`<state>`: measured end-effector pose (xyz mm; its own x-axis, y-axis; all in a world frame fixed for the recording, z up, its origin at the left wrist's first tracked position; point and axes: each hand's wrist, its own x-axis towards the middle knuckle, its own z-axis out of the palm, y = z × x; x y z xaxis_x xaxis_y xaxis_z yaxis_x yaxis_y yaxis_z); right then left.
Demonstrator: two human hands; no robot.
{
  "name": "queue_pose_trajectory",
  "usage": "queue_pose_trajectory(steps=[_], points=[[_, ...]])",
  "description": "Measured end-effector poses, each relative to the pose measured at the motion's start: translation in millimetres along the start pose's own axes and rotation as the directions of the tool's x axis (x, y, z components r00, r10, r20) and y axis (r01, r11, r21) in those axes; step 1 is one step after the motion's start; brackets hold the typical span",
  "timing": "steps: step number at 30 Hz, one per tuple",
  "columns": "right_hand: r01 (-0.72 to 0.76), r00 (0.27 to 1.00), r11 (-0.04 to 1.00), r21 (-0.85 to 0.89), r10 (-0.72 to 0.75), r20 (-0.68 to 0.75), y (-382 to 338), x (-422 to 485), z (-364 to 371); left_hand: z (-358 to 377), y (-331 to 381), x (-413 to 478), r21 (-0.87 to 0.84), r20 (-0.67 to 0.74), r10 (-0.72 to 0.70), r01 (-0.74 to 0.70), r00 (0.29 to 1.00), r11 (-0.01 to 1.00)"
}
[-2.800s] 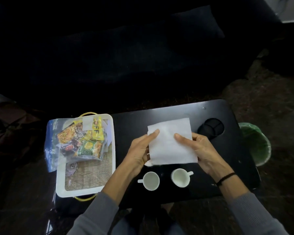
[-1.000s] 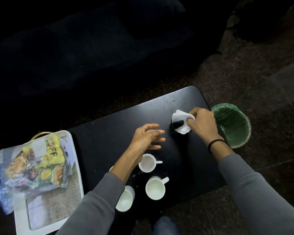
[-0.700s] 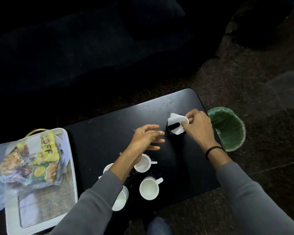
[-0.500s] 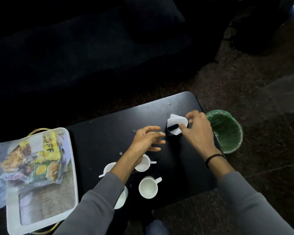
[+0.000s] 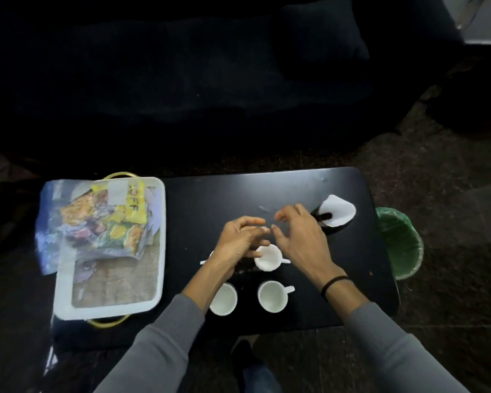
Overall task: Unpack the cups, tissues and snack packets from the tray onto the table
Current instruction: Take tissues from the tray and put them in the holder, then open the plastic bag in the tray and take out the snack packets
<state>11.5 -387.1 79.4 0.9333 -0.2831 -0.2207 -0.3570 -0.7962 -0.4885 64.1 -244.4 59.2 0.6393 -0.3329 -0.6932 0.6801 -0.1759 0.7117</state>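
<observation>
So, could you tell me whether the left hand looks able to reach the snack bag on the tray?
Probably yes: the left hand seems to hold nothing, the snack bag lies uncovered on the tray at that side, and only bare table lies between them.

Left hand (image 5: 240, 241), right hand (image 5: 299, 236) side by side (fingers loosely curled), holding nothing.

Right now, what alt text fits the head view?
The left hand and right hand hover empty above white cups on a black table. A folded tissue stands in the holder at its far right corner; the snack packets lie bagged on the white tray at left.
</observation>
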Motion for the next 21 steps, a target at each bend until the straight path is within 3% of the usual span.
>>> queue_pose_trajectory(steps=[12,18,21], points=[[0.298,0.925,0.954,0.027,-0.296,0.240,-176,15,121,-206,-35,-46,-0.029,-0.355,0.081,-0.097,0.931,0.995],[0.346,0.879,0.936,0.068,-0.349,0.325,-253,26,183,-301,-47,-57,0.086,-0.508,0.145,-0.118,0.849,0.989],[0.357,0.861,0.932,0.072,-0.357,0.362,-286,33,215,-351,-51,-54,0.234,-0.607,0.182,-0.045,0.774,0.971]])
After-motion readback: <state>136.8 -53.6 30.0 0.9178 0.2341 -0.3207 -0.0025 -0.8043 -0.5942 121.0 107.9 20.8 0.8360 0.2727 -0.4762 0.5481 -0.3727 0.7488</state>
